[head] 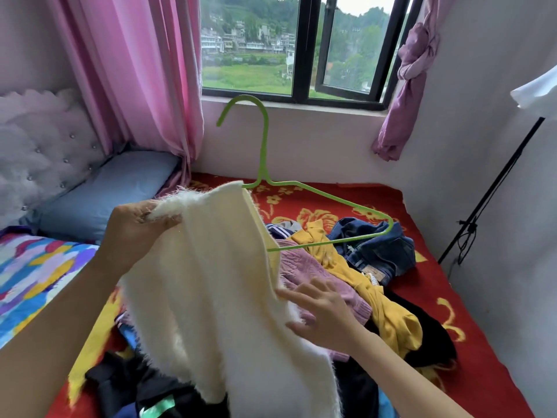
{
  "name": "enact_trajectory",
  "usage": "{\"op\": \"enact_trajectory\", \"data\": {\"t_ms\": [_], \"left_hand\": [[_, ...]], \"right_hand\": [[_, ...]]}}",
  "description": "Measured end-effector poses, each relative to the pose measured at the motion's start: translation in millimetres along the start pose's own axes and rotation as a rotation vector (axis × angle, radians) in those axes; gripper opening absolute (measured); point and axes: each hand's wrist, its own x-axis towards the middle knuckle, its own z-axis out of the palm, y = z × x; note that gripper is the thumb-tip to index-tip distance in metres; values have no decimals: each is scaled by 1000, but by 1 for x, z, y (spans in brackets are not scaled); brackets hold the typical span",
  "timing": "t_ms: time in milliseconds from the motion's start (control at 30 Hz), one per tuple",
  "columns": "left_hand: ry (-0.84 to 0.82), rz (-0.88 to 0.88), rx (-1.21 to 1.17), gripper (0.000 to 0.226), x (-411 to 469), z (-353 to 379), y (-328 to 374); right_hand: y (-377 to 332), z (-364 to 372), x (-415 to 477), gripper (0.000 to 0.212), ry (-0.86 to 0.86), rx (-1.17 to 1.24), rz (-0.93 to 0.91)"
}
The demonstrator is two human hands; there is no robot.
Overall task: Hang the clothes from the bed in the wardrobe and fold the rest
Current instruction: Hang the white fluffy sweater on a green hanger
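A fluffy cream sweater point(217, 291) hangs in front of me over the bed. My left hand point(135, 233) grips its upper left shoulder. A green wire hanger point(319, 196) sticks up out of the sweater's top, its left half hidden inside the fabric and its hook point(241, 99) raised before the window sill. My right hand point(322, 312) touches the sweater's right edge with straight, spread fingers. On the red flowered bedspread point(452, 333) lies a pile of clothes: a pink knit point(304, 267), a yellow garment point(388, 312), blue jeans point(376, 245) and black items point(126, 384).
A blue pillow point(99, 194) and a padded headboard point(39, 146) lie to the left, beside a colourful blanket point(33, 273). Pink curtains point(135, 70) flank the window point(304, 46). A black stand point(494, 188) leans by the right wall.
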Motion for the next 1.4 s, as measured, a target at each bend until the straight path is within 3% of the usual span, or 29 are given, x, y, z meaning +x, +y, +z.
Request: {"op": "enact_trajectory", "data": {"t_ms": [100, 267, 400, 500, 567, 633, 667, 767, 833, 967, 1067, 1100, 1133, 1233, 1300, 1400], "left_hand": [[-26, -40, -62, 26, -3, -4, -7], [-62, -18, -82, 29, -8, -3, -9], [-37, -50, -95, 21, -7, -6, -18], [1, -114, -184, 31, -6, -22, -39], [-27, -121, -157, 9, -12, -44, -63], [-73, -143, -67, 20, -18, -66, -91], [-99, -183, -31, 21, -19, -74, -104], [-241, -283, 116, 18, -13, -86, -130], [-287, -244, 142, 8, -10, -83, -129], [-303, 109, -61, 16, -18, -54, -66], [-328, 260, -29, 55, -23, -27, -22], [-306, 262, -39, 73, -23, -23, -16], [-283, 249, -55, 76, -24, -23, -12], [-185, 153, -142, 67, -26, -35, -14], [-147, 131, -154, 55, -26, -38, -14], [-164, 172, -100, 73, -23, -33, -11]], "right_hand": [[-4, -1, 9, 76, -31, -159, -17], [-8, 2, 29, 50, -103, -393, 59], [-18, 10, 23, 49, -250, -302, 21], [-10, -10, 16, 50, -321, -155, 153], [19, -39, 5, 34, -173, -54, 284], [42, -74, -7, 41, -65, -42, 380], [47, -88, -10, 45, -55, -50, 374], [39, -103, -2, 22, -127, -62, 325], [36, -104, 8, 22, -135, -16, 323], [20, -97, 48, 29, -85, 155, 259], [-6, -80, 83, 10, -151, 185, 126], [-9, -77, 90, 15, -173, 207, 129], [-8, -78, 95, 20, -196, 269, 171], [9, -91, 104, 49, -223, 511, 398], [15, -92, 111, 50, -236, 394, 459], [-5, -79, 125, 40, -332, 128, 322]]}}
